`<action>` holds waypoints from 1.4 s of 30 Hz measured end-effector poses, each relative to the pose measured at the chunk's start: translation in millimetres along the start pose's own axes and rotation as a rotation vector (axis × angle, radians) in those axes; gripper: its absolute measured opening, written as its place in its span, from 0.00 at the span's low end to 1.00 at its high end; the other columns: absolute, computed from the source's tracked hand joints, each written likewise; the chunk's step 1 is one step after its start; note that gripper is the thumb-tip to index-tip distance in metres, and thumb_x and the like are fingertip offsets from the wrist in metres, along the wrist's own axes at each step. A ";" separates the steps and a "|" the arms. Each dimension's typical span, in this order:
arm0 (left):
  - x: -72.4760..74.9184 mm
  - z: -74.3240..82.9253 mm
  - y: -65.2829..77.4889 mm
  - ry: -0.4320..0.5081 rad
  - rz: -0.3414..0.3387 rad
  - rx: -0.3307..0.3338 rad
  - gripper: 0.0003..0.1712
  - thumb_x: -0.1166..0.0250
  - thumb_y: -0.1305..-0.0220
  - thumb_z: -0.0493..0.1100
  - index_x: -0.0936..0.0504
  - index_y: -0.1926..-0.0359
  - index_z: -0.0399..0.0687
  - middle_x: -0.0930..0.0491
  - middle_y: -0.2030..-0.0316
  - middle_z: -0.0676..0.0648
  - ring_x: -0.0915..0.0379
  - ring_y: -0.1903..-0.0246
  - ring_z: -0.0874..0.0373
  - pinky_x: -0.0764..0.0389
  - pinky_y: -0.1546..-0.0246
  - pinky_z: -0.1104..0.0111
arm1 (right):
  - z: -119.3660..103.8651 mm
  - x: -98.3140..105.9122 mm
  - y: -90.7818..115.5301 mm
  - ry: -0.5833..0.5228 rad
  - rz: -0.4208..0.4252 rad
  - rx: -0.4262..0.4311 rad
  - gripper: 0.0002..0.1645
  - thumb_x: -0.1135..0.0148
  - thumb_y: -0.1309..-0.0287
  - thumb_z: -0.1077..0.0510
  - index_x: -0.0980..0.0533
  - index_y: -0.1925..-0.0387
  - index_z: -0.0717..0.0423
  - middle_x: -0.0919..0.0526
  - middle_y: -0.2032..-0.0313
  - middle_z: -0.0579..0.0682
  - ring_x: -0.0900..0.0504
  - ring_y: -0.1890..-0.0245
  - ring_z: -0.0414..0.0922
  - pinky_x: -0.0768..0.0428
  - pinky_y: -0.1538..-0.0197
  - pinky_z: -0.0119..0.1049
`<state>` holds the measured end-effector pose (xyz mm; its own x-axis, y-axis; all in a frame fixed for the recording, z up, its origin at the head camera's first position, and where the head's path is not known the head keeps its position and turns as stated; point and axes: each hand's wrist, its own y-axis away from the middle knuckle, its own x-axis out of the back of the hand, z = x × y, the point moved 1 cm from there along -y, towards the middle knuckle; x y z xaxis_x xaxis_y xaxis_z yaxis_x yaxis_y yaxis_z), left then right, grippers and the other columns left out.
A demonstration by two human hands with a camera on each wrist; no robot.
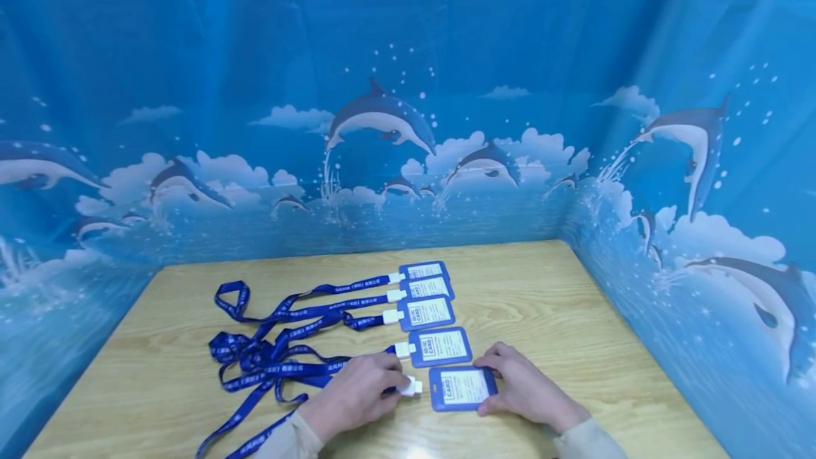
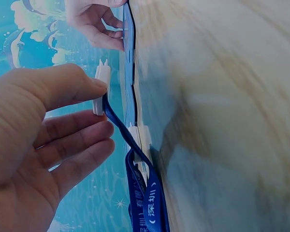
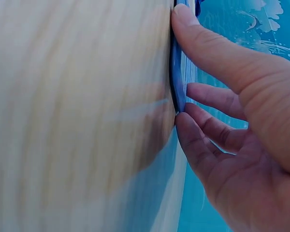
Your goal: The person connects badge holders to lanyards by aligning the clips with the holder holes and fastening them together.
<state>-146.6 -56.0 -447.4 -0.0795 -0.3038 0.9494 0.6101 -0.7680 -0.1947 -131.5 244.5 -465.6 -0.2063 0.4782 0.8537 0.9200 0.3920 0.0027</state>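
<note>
My left hand (image 1: 358, 394) pinches the white plastic clip (image 1: 411, 387) of a blue lanyard between thumb and fingers. In the left wrist view the clip (image 2: 102, 87) points its small prongs toward the badge, above the table, with the blue strap (image 2: 117, 123) trailing from it. To its right lies a blue badge holder (image 1: 435, 389) with a white printed card, its slotted end facing the clip across a small gap. My right hand (image 1: 525, 389) grips the holder's far end, thumb on the near edge and fingers on the opposite one. The right wrist view shows the holder (image 3: 177, 77) edge-on, low at the tabletop.
Beyond the hands, several blue badge holders (image 1: 441, 347) lie in a column, white clips (image 1: 404, 350) at their left ends. Their blue straps (image 1: 287, 368) spread leftward in a tangle over the wooden table (image 1: 548, 289). A dolphin-printed blue curtain (image 1: 382, 218) borders the table.
</note>
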 end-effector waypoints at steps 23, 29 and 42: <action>-8.2 3.1 -7.1 -0.039 -0.042 -0.009 0.14 0.25 0.43 0.44 0.11 0.55 0.61 0.17 0.61 0.58 0.26 0.67 0.72 0.22 0.64 0.80 | -5.5 -5.2 -6.6 -0.001 -0.013 0.003 0.47 0.17 0.67 0.40 0.19 0.44 0.60 0.22 0.53 0.47 0.22 0.55 0.41 0.16 0.47 0.44; -12.6 4.1 -10.5 -0.048 -0.071 -0.012 0.13 0.26 0.42 0.44 0.11 0.55 0.61 0.17 0.61 0.58 0.26 0.67 0.71 0.22 0.64 0.80 | -8.4 -6.6 -9.5 -0.003 -0.025 0.000 0.48 0.17 0.67 0.40 0.20 0.43 0.59 0.22 0.52 0.46 0.23 0.55 0.40 0.17 0.49 0.40; -16.4 7.0 -16.1 -0.061 -0.076 -0.024 0.13 0.27 0.41 0.45 0.11 0.54 0.62 0.18 0.63 0.58 0.26 0.67 0.71 0.23 0.66 0.81 | -13.0 -7.8 -12.1 -0.057 -0.046 0.000 0.48 0.18 0.65 0.41 0.21 0.42 0.61 0.23 0.52 0.45 0.23 0.55 0.40 0.17 0.50 0.37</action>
<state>-149.6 -34.7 -458.1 -0.0761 -0.2095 0.9748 0.5850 -0.8011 -0.1265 -136.6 225.9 -465.5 -0.2671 0.5032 0.8219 0.9090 0.4147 0.0415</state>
